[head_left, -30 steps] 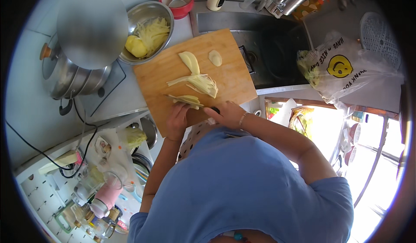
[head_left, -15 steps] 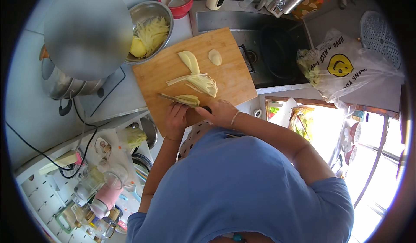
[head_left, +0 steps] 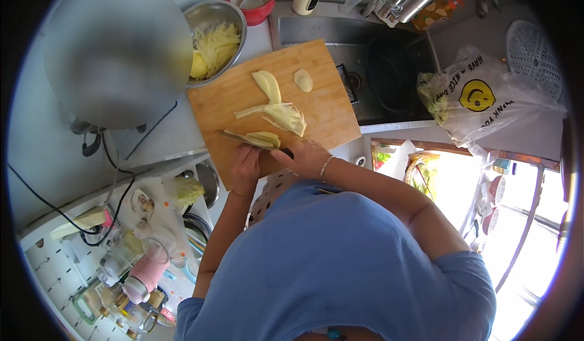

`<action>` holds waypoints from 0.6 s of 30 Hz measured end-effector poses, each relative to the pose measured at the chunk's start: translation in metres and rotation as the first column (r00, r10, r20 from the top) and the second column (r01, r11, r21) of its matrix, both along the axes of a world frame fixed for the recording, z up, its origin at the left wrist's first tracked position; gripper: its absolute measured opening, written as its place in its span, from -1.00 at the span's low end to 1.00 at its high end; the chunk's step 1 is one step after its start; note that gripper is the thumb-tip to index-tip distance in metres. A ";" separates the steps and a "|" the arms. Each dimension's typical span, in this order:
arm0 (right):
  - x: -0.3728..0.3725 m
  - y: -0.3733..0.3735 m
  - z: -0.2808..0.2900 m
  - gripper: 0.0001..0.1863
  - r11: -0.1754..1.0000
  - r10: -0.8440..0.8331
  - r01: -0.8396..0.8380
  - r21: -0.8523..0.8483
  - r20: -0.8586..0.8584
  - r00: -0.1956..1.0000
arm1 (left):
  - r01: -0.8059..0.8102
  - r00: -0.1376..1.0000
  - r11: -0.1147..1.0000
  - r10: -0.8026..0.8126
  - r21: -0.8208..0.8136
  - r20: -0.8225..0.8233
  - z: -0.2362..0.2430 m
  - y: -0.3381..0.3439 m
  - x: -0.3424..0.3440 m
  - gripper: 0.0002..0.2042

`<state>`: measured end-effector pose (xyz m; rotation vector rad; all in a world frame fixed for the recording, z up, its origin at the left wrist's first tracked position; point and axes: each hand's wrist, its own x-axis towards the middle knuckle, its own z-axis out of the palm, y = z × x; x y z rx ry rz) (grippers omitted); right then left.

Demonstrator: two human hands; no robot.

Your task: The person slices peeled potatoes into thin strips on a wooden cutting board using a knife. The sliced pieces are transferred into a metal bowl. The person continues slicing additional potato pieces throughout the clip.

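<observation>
My right hand grips the black handle of a kitchen knife near the front edge of a wooden cutting board. The blade points left and lies against pale yellow potato slices. With bent fingers my left hand presses on these slices from the near side; its fingertips are partly hidden. Beyond the knife lies a pile of thin potato strips. Farther back on the board are a potato wedge and a small round slice.
A steel bowl with potato strips and a yellow chunk stands behind the board, beside a red bowl with a white spoon. A sink lies to the right, then a plastic bag. A blurred grey disc covers the upper left.
The knife and both hands stay almost where they were at the slices, with only a slight shift. The whole view has moved a little, and the blurred disc looks larger.
</observation>
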<state>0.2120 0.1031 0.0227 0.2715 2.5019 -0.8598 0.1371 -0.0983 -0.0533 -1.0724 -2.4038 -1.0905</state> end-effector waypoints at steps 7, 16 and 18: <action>0.014 0.021 0.033 -0.18 0.974 -0.041 0.073 -0.216 0.149 0.988 | -0.001 0.998 0.998 -0.004 -0.065 -0.066 -0.007 -0.005 0.002 -0.81; -0.004 -0.007 -0.029 -0.29 0.998 0.062 -0.062 0.007 -0.035 0.997 | 0.005 1.000 1.000 -0.005 -0.021 -0.023 -0.001 -0.005 0.001 -0.79; -0.004 -0.005 -0.028 -0.23 0.993 -0.014 0.017 -0.116 0.029 0.999 | 0.014 0.999 0.999 -0.016 -0.030 -0.052 0.003 -0.006 0.000 -0.78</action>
